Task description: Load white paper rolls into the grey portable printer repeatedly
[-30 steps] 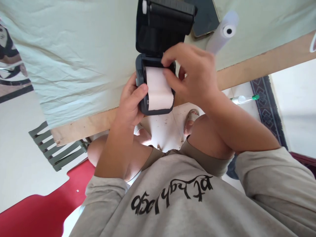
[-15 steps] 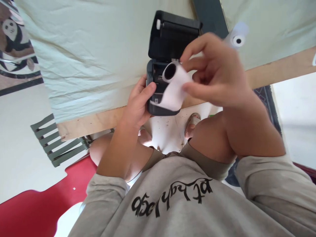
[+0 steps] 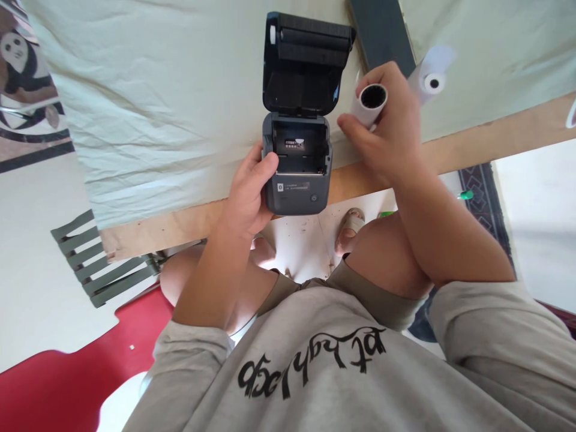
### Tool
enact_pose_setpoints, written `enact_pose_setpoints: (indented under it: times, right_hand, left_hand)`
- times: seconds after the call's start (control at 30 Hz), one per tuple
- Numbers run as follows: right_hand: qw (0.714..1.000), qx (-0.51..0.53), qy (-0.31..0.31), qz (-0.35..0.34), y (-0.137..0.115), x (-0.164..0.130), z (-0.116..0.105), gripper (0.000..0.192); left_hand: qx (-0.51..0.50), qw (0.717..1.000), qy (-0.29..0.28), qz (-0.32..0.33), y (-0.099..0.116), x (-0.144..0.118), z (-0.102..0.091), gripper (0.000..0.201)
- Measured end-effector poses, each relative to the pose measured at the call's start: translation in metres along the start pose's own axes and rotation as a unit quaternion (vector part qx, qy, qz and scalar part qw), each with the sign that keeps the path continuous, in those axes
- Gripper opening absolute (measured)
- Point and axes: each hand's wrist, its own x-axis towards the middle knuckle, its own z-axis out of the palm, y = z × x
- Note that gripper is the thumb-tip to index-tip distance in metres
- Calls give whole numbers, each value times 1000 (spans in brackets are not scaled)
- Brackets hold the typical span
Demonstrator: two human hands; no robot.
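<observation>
Portable printer (image 3: 297,162), lid up and bay bare, sits at the table's near edge gripped by our left hand (image 3: 249,192); our right hand (image 3: 389,129) clasps the paper roll (image 3: 369,103), which we judge may unspool if loosened.

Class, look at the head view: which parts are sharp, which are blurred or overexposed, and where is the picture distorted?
Head view: the open dark grey printer and the left hand are sharp; the white paper roll on the table is soft-edged; the pale floor at right is washed out; the wooden table edge bows from wide-angle distortion.
</observation>
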Motion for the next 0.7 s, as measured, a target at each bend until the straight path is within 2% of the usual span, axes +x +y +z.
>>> enact_pose_setpoints:
  times: [0.07,0.13,0.17,0.23,0.3,0.37,0.43,0.47,0.5,0.57,0.63,0.7]
  right_hand:
    - [998,-60,-3,11,-2,-2,-1,30]
    - [994,-94,-49,39,-4,-5,-1,37]
    - [992,-96,-65,45,-5,-7,-2,41]
    - [996,-63,-58,19,-5,-10,-6,47]
    - [999,-7,6,-36,-3,-14,-13,43]
    - [989,10,121,-81,4,-15,-23,27]
    - [969,-37,229,-80,15,-14,-33,20]
    - [962,-72,257,-64,21,-13,-36,23]
    - [961,-105,255,-36,26,-11,-39,27]
    - [973,-135,187,30,34,-8,-42,34]
    - [984,-122,103,77,36,-7,-42,31]
    - [989,-95,61,98,34,-7,-40,27]
  left_hand:
    - [-6,1000,3,-3,0,1,0,25]
    - [-3,1000,12,-5,0,1,0,26]
    - [5,1000,19,-7,0,1,0,27]
    - [24,999,27,-12,1,1,1,27]
    - [30,999,29,-11,2,0,1,27]
    - [20,999,27,-5,2,0,2,27]
    - [10,1000,27,0,2,0,2,28]
    - [10,1000,28,1,2,0,3,28]
    - [14,999,30,1,1,0,3,27]
    - [24,999,31,1,1,0,3,25]
    - [29,999,30,6,1,0,4,24]
    - [28,999,29,15,1,0,4,23]
